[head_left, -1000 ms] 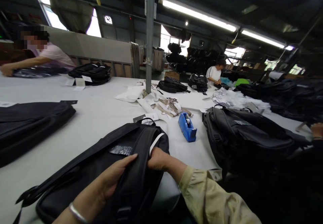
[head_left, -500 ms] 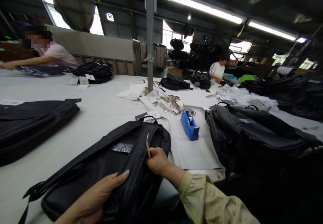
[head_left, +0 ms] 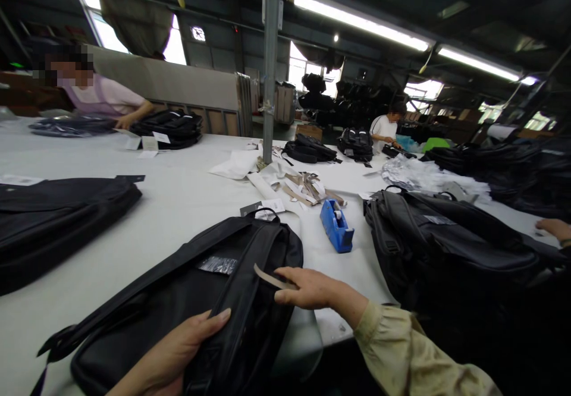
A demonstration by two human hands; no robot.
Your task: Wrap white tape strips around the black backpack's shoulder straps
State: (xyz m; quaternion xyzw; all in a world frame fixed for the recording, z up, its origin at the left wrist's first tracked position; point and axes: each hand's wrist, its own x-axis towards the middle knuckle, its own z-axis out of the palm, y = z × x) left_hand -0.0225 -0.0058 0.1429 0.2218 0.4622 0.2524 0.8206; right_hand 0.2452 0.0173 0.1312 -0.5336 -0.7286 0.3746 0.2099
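Note:
A black backpack [head_left: 147, 330] lies on the table before me with its shoulder straps upward. My left hand [head_left: 182, 345] grips the near shoulder strap [head_left: 232, 301], thumb on top and fingers mostly hidden beneath. Between the thumb and fingers of my right hand [head_left: 307, 289] is a thin, curved beige paper strip [head_left: 265, 276], just above the upper right side of the backpack. A shiny clear plastic patch [head_left: 218, 264] shows on the back panel. Past the top handle lies a hang tag [head_left: 271, 206].
A blue tape dispenser [head_left: 336, 226] stands right of the backpack, near paper scraps [head_left: 306, 187] around a metal post [head_left: 270, 69]. Other black backpacks lie left [head_left: 57, 223] and right [head_left: 450, 229]. Two co-workers are across the table; another person's hand [head_left: 554, 228] shows at far right.
My right hand has moved right and slightly down, drawing the strip away from the strap. My left hand has barely moved. Another person's hand has appeared at the right edge.

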